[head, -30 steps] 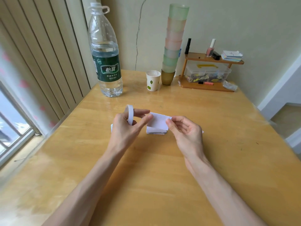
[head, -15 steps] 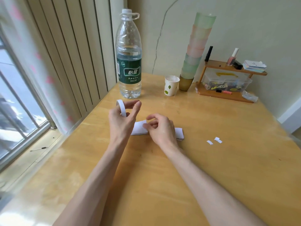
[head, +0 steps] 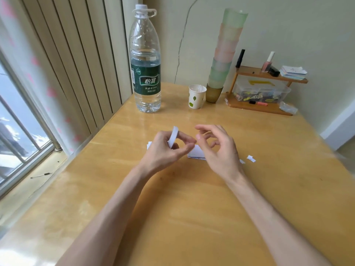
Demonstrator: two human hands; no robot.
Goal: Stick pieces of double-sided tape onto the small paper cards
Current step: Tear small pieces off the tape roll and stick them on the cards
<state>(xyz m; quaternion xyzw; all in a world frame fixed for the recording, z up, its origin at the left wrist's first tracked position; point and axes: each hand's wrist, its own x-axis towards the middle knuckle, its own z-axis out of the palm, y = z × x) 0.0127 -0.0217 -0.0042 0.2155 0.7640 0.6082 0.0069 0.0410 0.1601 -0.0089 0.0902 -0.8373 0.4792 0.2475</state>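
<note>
My left hand (head: 165,150) grips a white roll of double-sided tape (head: 173,136), held on edge above the wooden table (head: 192,208). Just to its right, my right hand (head: 217,148) hovers with fingers loosely curved and the thumb near the left hand's fingertips; nothing is plainly held in it. Under both hands lies a small stack of white paper cards (head: 197,153), mostly hidden, with another white card corner (head: 148,144) showing left of the left hand. Two small white scraps (head: 251,158) lie on the table to the right.
A large water bottle (head: 147,73) stands at the back left. Behind the hands are a paper cup (head: 196,96), a tall stack of plastic cups (head: 224,58) and a small wooden shelf (head: 265,106) with a clear box. The table's left edge borders a window sill.
My right hand has lifted off the card stack and risen beside the tape roll. The left hand has tilted the roll and shifted slightly right. The view has panned left.
</note>
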